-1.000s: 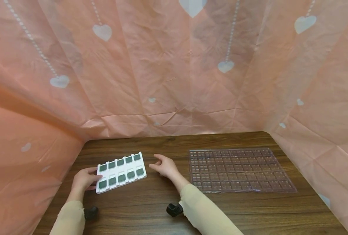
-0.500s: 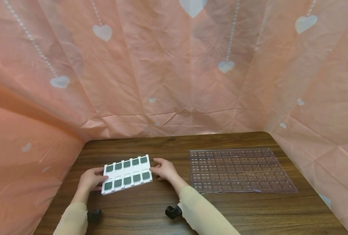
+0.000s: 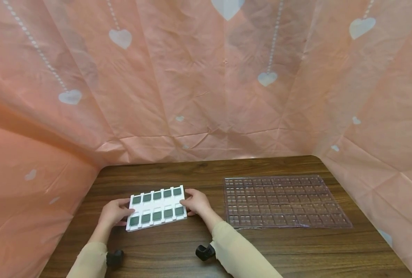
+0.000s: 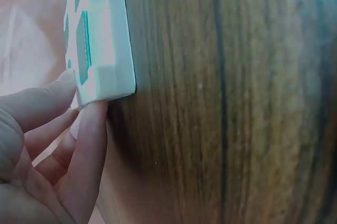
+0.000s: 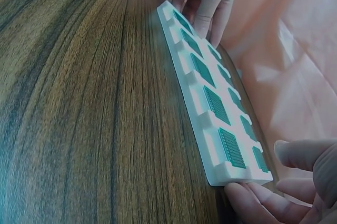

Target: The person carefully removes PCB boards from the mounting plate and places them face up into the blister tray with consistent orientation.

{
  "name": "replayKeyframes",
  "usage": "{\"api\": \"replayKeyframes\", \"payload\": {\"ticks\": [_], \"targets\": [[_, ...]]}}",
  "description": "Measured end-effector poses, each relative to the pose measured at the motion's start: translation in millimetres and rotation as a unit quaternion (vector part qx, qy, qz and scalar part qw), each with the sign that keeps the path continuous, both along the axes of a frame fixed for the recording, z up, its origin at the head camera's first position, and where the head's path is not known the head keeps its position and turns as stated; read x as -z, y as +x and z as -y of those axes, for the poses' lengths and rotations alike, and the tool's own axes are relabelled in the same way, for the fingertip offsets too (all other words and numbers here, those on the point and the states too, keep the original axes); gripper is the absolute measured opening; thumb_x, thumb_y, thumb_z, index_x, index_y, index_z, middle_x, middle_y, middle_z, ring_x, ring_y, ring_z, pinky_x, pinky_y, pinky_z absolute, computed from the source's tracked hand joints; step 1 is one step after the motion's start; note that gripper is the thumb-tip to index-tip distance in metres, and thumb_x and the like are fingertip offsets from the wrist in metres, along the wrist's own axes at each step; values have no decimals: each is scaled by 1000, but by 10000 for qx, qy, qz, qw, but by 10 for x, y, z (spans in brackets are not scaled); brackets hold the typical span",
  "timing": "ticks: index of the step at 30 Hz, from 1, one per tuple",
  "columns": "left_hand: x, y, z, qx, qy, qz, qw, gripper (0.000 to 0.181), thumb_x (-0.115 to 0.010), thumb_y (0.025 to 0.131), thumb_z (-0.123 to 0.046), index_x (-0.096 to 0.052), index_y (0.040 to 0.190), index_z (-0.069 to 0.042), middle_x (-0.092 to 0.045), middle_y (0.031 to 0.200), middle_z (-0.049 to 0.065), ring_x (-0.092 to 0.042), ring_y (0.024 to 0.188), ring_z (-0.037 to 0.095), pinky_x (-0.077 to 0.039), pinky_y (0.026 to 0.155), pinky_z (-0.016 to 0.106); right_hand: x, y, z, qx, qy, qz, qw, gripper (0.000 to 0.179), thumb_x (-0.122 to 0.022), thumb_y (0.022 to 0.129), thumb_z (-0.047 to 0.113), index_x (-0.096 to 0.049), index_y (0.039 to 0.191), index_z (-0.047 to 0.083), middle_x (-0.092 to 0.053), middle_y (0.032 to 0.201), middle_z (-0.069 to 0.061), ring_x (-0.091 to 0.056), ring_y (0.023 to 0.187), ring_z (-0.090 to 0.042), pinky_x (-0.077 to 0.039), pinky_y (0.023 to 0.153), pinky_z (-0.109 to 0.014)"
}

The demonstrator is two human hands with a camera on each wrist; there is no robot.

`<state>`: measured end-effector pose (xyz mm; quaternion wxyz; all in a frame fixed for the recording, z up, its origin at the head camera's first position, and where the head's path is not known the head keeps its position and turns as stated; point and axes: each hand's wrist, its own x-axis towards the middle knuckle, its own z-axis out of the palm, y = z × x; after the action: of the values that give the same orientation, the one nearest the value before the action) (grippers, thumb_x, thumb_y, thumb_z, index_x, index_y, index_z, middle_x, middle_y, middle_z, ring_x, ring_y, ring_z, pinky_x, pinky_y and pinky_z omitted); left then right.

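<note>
A white tray [image 3: 152, 206] with two rows of pockets lies slightly aslant at the left of the table. Flat green squares with a fine grid, like chips [image 5: 231, 147], fill its pockets. My left hand [image 3: 113, 212] grips the tray's left end, thumb on its upper edge and fingers against the end and underside, as the left wrist view shows. At the opposite end is my right hand [image 3: 197, 202]. Its fingertips [image 5: 245, 195] are right at the tray's end and low edge, with the thumb at the upper rim.
A large clear plastic tray [image 3: 286, 202] with many square cells lies flat on the right of the wooden table [image 3: 178, 247]. Pink curtains [image 3: 199, 96] with white hearts enclose the table at the back and sides. Black wrist cameras [image 3: 205, 252] sit under the forearms.
The white tray has moved to the right with my left hand. My right hand, earlier apart from it, now meets its right end. The clear tray has stayed put.
</note>
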<state>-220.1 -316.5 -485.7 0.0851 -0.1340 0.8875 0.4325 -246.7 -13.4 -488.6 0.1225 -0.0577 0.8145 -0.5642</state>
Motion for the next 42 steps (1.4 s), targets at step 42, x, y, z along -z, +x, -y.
{"api": "replayKeyframes", "payload": {"ticks": [42], "targets": [[43,-32,-513,345,64,-238,9991,56,-75,83,1,-54,135,8,-60,83,13,-60,68,20,-61,54,33,46,81,-419,307,2156,-863,9722,48,-68,82,1,-63,129,4,-55,73,3,-55,45,-7,-48,44,-21]]}}
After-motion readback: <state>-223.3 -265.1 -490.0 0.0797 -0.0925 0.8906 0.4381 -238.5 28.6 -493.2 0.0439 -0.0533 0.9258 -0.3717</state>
